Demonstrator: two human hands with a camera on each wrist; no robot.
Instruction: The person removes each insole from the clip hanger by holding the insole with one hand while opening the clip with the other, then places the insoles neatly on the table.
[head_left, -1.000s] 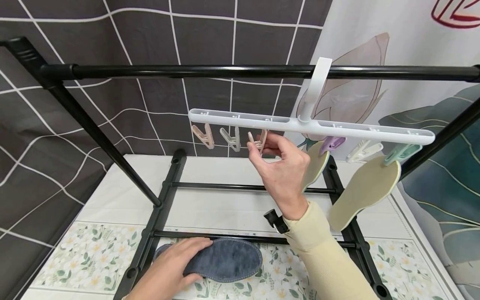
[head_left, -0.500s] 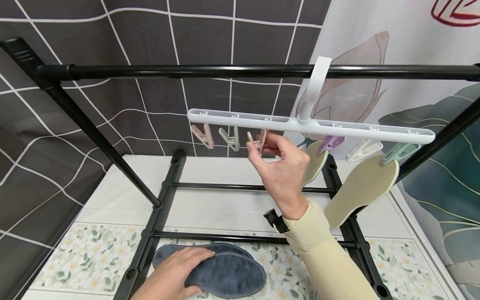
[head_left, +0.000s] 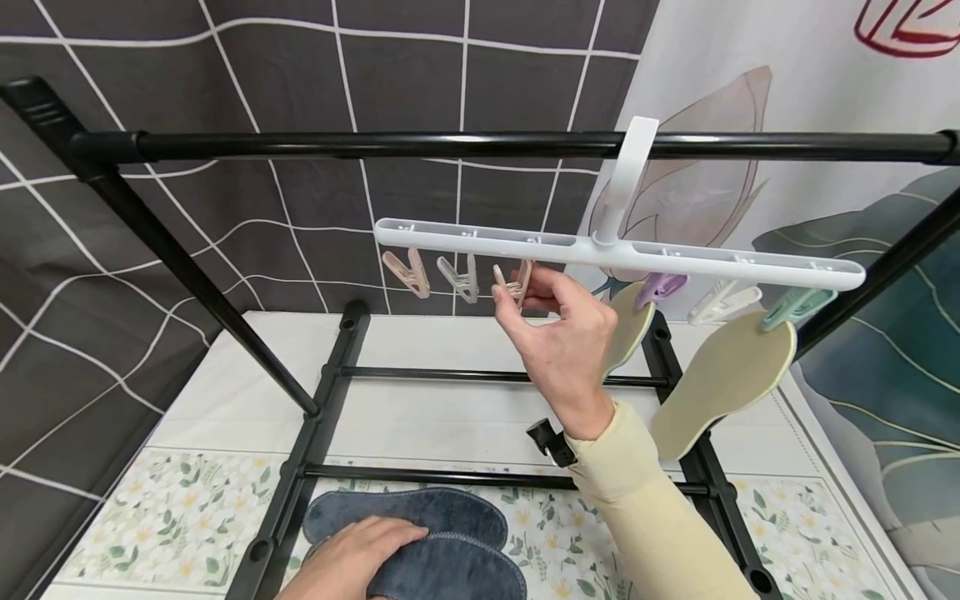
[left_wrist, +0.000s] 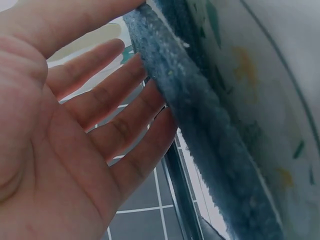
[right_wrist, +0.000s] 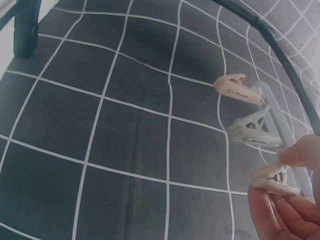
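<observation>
The near insole (head_left: 457,568) has been slid toward the bottom edge, baring more of the far insole (head_left: 420,505): separate handling seems eased. The near one is touched by the left hand's (head_left: 356,554) straightish fingers; a clip (right_wrist: 266,176) is pinched by the right hand (head_left: 558,337). Room is left mid-frame, above the lower bar (head_left: 450,477).
</observation>
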